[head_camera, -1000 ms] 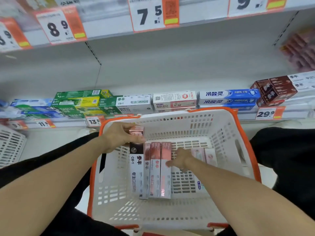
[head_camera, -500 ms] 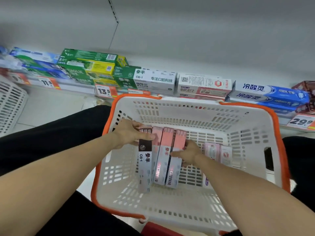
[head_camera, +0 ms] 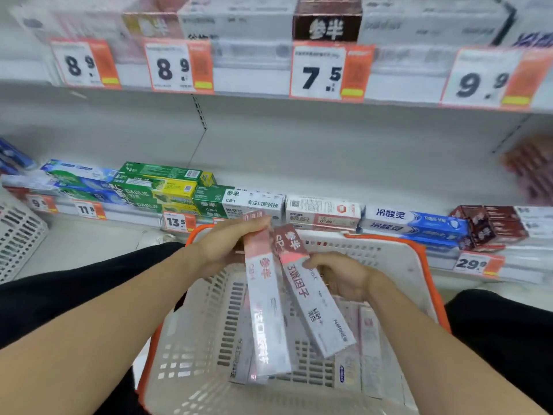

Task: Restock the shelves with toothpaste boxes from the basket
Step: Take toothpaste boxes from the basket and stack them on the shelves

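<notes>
store aisle, white shelves [head_camera: 329,163] with orange price tags [head_camera: 327,74], left hand [head_camera: 227,245] and right hand [head_camera: 339,277] each clamped on pink toothpaste boxes [head_camera: 294,298] lifted above white basket [head_camera: 404,265], more boxes inside

Hands [head_camera: 284,265] lift boxes [head_camera: 287,298] (pink-and-white).

We note the basket [head_camera: 398,265], lower centre: white slotted walls, orange rim. The toothpaste boxes [head_camera: 269,310] above it: pale pink-white with rose-pink tops and red characters. On the shelf at mid-frame, green-and-yellow boxes [head_camera: 158,190] at left, blue-and-white boxes [head_camera: 419,224] at right, dark maroon boxes [head_camera: 490,224] at far right. Price tags [head_camera: 326,73] along the top: white with black digits, orange side panels.
</notes>
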`<action>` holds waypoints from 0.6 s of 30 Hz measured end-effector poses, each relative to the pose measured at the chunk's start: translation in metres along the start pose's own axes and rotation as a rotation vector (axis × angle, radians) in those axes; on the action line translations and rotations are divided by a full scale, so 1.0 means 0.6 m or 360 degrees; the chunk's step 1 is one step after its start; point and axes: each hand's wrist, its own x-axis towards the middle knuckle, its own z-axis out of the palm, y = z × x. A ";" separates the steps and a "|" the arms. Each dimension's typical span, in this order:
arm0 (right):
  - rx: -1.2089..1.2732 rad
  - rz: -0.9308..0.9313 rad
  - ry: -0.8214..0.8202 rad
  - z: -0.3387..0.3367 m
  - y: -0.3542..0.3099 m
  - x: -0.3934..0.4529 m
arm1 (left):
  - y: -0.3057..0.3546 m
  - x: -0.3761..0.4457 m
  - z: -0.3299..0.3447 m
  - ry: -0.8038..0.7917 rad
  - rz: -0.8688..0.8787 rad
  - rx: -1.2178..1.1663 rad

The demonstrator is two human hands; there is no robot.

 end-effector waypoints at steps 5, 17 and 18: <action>0.0210 -0.0284 -0.0095 0.002 -0.081 -0.073 | 0.086 -0.059 0.020 -0.0089 0.0320 -0.0071; -0.0852 -0.1133 0.0445 0.070 -0.286 -0.297 | 0.283 -0.199 -0.024 -0.0088 0.0870 0.0406; -0.0925 -0.1216 0.0471 0.072 -0.311 -0.318 | 0.294 -0.201 -0.029 -0.0055 0.0936 0.0352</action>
